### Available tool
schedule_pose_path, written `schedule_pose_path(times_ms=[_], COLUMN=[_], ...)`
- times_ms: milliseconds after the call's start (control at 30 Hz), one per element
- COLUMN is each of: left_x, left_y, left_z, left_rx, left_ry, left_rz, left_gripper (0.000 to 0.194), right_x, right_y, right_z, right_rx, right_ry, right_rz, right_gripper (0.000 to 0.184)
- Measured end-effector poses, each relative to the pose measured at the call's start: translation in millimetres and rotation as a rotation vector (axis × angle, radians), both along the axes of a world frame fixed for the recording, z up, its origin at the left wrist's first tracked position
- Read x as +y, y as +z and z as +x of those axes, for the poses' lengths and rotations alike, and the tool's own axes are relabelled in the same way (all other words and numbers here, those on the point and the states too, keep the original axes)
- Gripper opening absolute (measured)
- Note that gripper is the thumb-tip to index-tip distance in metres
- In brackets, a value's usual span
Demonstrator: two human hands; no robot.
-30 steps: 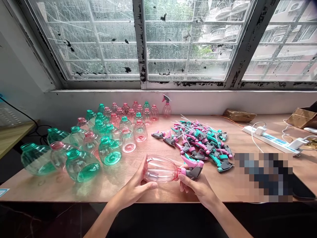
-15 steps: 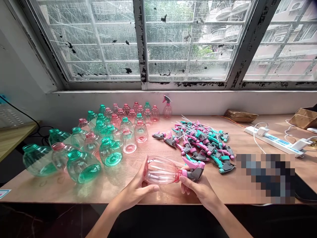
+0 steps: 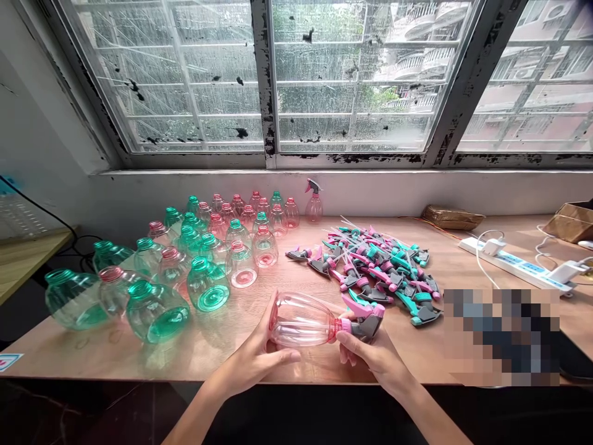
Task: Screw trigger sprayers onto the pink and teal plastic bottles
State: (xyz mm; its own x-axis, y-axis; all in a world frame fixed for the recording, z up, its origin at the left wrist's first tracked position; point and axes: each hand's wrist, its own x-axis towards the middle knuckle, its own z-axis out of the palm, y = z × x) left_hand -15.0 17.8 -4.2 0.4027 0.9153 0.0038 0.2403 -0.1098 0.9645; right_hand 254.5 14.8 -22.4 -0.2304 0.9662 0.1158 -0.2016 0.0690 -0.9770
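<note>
Above the near edge of the table (image 3: 152, 364), we see almost no change over the last second: the pink bottle (image 3: 303, 318) stays on its side with a spray head (image 3: 365, 315) at its neck. We take that as fitting work held steady, though we cannot tell how tight the join is. Our bottle lies between the hands, the left hand (image 3: 259, 355) cupped around its base, the right hand (image 3: 377, 355) pinching the spray head's collar.
</note>
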Motion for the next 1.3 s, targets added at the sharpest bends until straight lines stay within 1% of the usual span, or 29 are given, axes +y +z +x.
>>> schedule_pose_path(times_ms=[100, 233, 367, 500, 600, 700, 867, 1000, 1067, 1133, 1300], left_x=[0.4, 0.4, -0.3, -0.3, 0.0, 0.3, -0.6, -1.6, -1.4, -0.6, -0.2], left_y=[0.4, 0.6, -0.2, 0.0, -0.2, -0.4, 2.3, 3.8, 3.7, 3.4, 3.4], left_z=[-1.0, -0.1, 0.9, -0.1, -1.3, -1.8, 0.3, 1.9, 1.9, 1.5, 0.5], left_rx=[0.028, 0.013, -0.029, -0.004, 0.025, 0.038, 0.007, -0.028, -0.029, -0.02, 0.023], left_ry=[0.011, -0.022, -0.025, -0.016, 0.009, 0.003, -0.024, -0.027, -0.018, -0.002, 0.0], left_rz=[-0.001, 0.007, 0.04, -0.004, -0.025, -0.005, 0.057, -0.01, -0.04, -0.034, -0.009], left_gripper=[0.107, 0.11, 0.108, 0.114, 0.111, 0.11, 0.107, 0.112, 0.113, 0.113, 0.113], right_x=[-1.2, -1.2, -0.5, -0.2, -0.1, -0.2, -0.5, -1.0, -1.5, -1.8, -1.0], right_y=[2.4, 3.0, 1.9, 0.6, 0.2, 0.4, 1.1, 2.3, 2.5, 2.2, -0.1], right_z=[-0.1, 0.4, 0.1, 0.3, 1.0, 1.5, 1.8, 1.6, 1.5, 1.4, 0.6], right_rx=[-0.014, -0.01, -0.004, -0.031, -0.082, -0.099, -0.095, -0.117, -0.115, -0.094, -0.063], right_ry=[0.007, 0.006, 0.002, 0.002, 0.014, 0.013, 0.006, 0.018, 0.018, 0.01, -0.004], right_rz=[-0.007, 0.005, -0.007, -0.013, -0.005, 0.004, 0.002, 0.024, 0.025, 0.013, 0.007], right_gripper=[0.036, 0.035, 0.037, 0.036, 0.036, 0.038, 0.035, 0.042, 0.038, 0.033, 0.032])
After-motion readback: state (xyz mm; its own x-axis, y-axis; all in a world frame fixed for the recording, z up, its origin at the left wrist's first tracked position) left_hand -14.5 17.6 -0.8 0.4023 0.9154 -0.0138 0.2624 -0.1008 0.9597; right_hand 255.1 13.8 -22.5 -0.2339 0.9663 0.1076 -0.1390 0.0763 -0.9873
